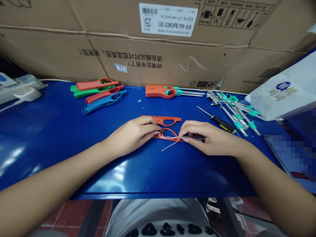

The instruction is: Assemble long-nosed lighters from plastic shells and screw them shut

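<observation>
Nearest, the person's white printed shirt (158, 215) is showing below the edge of a blue metal workbench (138, 179), with both forearms reaching in from the lower corners. The left hand (132, 134) is grasping an orange plastic lighter shell (168, 134) at the middle of the bench, its fingertips (155, 127) pressing down on the shell. The right hand (211, 138) is pinching a thin dark tool (195, 138), and its fingers are hiding the tool's tip, so its kind is hard to make out. A loop of white wire (166, 135) is lying in the shell's opening, its ends vanishing beneath the fingers. A thin metal rod (170, 146) is slanting out below the shell. Another orange piece (171, 120) is lying just beyond, and the left hand is blocking whether it joins the shell. Farther out, a yellow-and-black screwdriver (223, 124) is lying beside a heap of metal lighter barrels with teal fittings (237, 112), a white plastic bag (281, 89) is leaning at right, coloured lighter shells (98, 95) and an orange lighter (160, 91) are lying along the back, a power strip (19, 89) is sitting at far left, and cardboard cartons (148, 49) are standing behind everything, while a pixelated patch (291, 154) is blurring the right edge
</observation>
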`<control>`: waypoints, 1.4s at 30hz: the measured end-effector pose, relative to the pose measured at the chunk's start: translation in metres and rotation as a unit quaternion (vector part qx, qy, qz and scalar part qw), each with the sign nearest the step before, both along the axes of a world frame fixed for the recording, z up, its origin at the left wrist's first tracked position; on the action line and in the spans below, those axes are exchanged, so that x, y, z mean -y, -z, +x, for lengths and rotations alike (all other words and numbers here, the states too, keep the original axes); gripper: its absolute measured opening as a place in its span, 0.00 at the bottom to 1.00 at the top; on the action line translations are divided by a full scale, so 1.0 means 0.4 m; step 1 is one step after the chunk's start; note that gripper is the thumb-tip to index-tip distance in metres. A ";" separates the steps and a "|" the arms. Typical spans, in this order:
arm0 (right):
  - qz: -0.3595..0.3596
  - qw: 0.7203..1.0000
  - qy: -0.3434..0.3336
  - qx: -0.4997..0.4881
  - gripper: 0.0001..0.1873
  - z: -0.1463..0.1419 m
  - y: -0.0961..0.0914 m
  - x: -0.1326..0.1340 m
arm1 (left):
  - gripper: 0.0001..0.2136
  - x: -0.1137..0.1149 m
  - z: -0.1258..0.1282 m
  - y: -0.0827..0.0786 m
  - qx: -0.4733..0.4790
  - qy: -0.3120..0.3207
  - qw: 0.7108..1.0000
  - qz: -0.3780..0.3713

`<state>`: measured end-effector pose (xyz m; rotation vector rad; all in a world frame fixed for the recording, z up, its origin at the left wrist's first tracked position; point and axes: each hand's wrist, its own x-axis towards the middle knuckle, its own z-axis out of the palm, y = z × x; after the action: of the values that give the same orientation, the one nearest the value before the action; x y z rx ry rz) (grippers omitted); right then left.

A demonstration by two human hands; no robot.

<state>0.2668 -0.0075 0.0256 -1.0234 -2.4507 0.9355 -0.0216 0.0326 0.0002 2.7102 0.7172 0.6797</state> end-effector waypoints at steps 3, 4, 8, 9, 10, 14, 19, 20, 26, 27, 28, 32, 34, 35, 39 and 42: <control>0.006 1.000 -0.007 0.002 0.09 -0.002 0.000 0.000 | 0.10 -0.002 0.002 0.006 -0.002 0.005 1.000 -0.006; 0.007 1.000 -0.007 0.003 0.10 -0.003 0.000 0.001 | 0.10 -0.002 0.003 0.007 -0.001 0.006 1.000 -0.008; -0.009 1.000 0.024 0.013 0.11 -0.007 0.004 0.003 | 0.09 -0.005 0.003 0.011 0.015 0.009 1.000 -0.004; -0.012 0.999 0.035 0.018 0.11 -0.007 0.005 0.003 | 0.09 -0.006 0.003 0.013 0.023 0.011 1.000 0.000; -0.013 0.999 0.044 0.023 0.09 -0.007 0.006 0.003 | 0.08 -0.008 0.003 0.015 0.031 0.011 0.999 0.003; 0.008 0.997 0.059 0.050 0.05 -0.005 0.008 0.002 | 0.07 -0.010 0.003 0.021 0.056 0.006 0.998 0.003; 0.063 0.992 0.067 0.088 0.04 0.004 0.009 -0.004 | 0.05 -0.008 0.008 0.016 0.067 -0.004 0.998 -0.019; 0.066 0.992 0.067 0.089 0.04 0.005 0.008 -0.005 | 0.05 -0.007 0.010 0.015 0.071 -0.006 0.997 -0.023; 0.037 0.992 0.097 0.070 0.03 -0.002 0.012 -0.010 | 0.04 -0.007 0.013 0.019 0.088 -0.019 0.995 -0.053; 0.021 0.991 0.114 0.064 0.03 -0.005 0.013 -0.011 | 0.04 -0.007 0.013 0.020 0.090 -0.021 0.994 -0.059; 0.003 0.989 0.134 0.057 0.03 -0.007 0.015 -0.012 | 0.04 -0.007 0.013 0.022 0.093 -0.023 0.993 -0.064; -0.043 0.983 0.173 0.031 0.05 -0.010 0.017 -0.013 | 0.04 -0.007 0.016 0.027 0.104 -0.034 0.991 -0.081; -0.028 0.987 0.154 0.025 0.05 -0.008 0.017 -0.013 | 0.04 -0.007 0.017 0.028 0.109 -0.038 0.990 -0.085; -0.014 0.989 0.143 0.026 0.04 -0.007 0.017 -0.013 | 0.04 -0.006 0.018 0.028 0.110 -0.038 0.989 -0.086; 0.065 0.990 0.108 0.069 0.03 -0.003 0.013 -0.010 | 0.04 -0.005 0.018 0.028 0.112 -0.036 0.990 -0.082; 0.111 0.985 0.076 0.107 0.03 -0.004 0.009 -0.003 | 0.04 -0.004 0.018 0.028 0.113 -0.038 0.990 -0.073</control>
<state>0.2653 -0.0062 0.0219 -1.2637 -2.5305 0.5129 -0.0144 0.0341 -0.0109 2.4349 0.7815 0.8985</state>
